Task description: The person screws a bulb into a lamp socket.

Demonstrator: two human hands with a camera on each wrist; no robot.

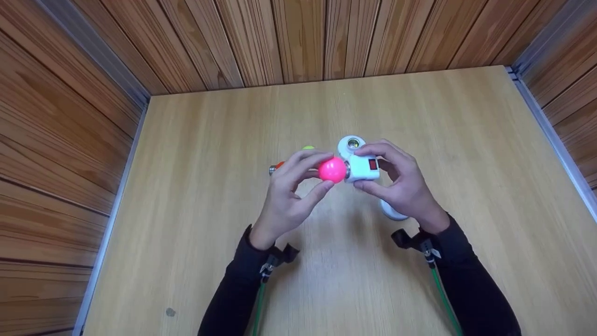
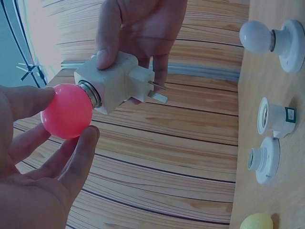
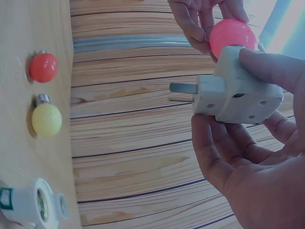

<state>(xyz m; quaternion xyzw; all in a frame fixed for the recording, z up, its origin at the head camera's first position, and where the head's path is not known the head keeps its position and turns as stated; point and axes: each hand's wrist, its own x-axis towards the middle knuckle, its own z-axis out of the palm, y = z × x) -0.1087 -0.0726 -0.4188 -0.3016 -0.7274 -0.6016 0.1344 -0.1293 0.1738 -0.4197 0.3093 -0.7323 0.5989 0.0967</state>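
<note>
My left hand [image 1: 288,198] pinches a pink light bulb [image 1: 332,170] between thumb and fingers. The right hand [image 1: 410,189] grips a white plug-in lamp socket [image 1: 361,173] that has a red switch [image 1: 373,164]. Held above the table, bulb and socket meet end to end, with part of the bulb's metal screw base [image 2: 89,94] showing at the socket mouth. How deep the base sits inside cannot be seen. Two flat metal plug pins [image 3: 184,88] stick out of the socket's far side, away from my palms.
On the table [image 1: 186,210] lie a red bulb [image 3: 43,67] and a yellow bulb [image 3: 46,120]. Nearby are a round-based lamp holder [image 2: 269,161], a white socket with a green label [image 2: 277,118], and a white bulb [image 2: 255,37] in another round holder. Wood-patterned walls [image 1: 298,42] enclose the table.
</note>
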